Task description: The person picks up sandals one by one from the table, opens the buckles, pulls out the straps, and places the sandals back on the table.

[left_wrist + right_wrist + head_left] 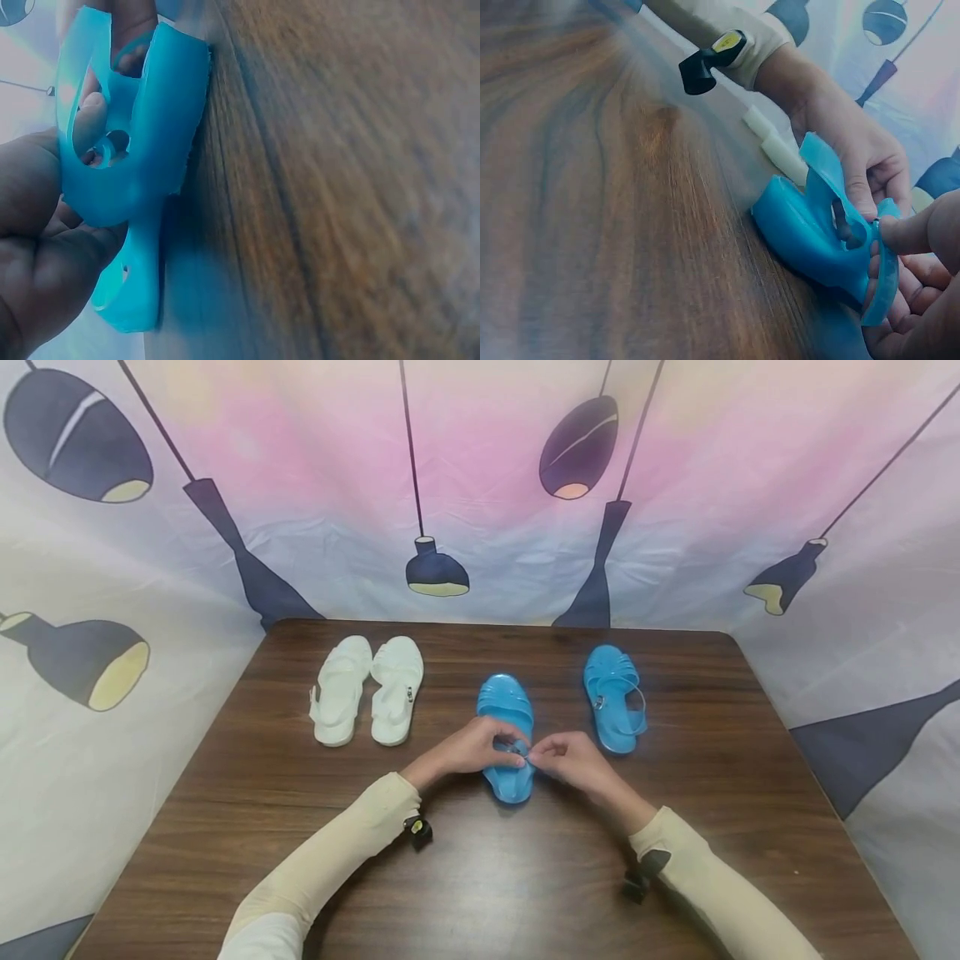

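Note:
A blue sandal (504,695) lies on the table with its toe pointing away, between my two hands. My left hand (478,745) reaches over its left side, thumb and fingers curled at the ankle strap around the small buckle. From the right, my right hand (576,763) pinches the loose end of the strap (883,289) beside that buckle. In the left wrist view the heel (169,105) faces the camera, and fingers show through the openings in the strap. Fingers partly hide the buckle.
A matching blue sandal (609,703) lies farther right, its strap looped out to the side. Two white sandals (397,689) lie side by side at the back left. The brown wooden table (465,893) ends at a cloth backdrop (495,460) printed with lamps.

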Available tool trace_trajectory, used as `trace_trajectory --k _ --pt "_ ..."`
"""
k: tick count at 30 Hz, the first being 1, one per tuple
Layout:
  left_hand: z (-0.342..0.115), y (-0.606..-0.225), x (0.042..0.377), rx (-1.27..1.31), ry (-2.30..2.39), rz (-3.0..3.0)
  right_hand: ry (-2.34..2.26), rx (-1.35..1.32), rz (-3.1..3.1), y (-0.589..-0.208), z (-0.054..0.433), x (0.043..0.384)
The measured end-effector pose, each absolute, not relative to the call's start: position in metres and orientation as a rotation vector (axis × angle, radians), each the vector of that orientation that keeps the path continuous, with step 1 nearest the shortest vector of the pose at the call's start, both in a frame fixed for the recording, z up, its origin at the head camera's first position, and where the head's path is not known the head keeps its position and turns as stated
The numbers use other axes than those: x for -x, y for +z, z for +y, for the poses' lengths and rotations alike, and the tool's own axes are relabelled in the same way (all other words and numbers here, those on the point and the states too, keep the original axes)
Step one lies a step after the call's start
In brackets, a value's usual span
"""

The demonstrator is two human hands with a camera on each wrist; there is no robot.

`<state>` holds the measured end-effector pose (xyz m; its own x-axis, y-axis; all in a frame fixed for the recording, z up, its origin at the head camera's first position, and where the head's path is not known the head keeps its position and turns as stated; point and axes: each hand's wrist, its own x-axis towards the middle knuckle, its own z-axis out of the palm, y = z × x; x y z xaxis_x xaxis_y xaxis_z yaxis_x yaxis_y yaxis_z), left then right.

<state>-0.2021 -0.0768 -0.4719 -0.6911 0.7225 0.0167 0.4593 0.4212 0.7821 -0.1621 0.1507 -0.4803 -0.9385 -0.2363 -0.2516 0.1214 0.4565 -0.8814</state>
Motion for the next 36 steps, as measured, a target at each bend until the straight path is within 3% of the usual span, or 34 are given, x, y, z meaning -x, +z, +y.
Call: trace_trajectory --k 36 --pt "-0.076 -0.473 0.201 -0.961 1.089 2.412 -1.469 0.077 2.323 -0.483 0.158 0.156"
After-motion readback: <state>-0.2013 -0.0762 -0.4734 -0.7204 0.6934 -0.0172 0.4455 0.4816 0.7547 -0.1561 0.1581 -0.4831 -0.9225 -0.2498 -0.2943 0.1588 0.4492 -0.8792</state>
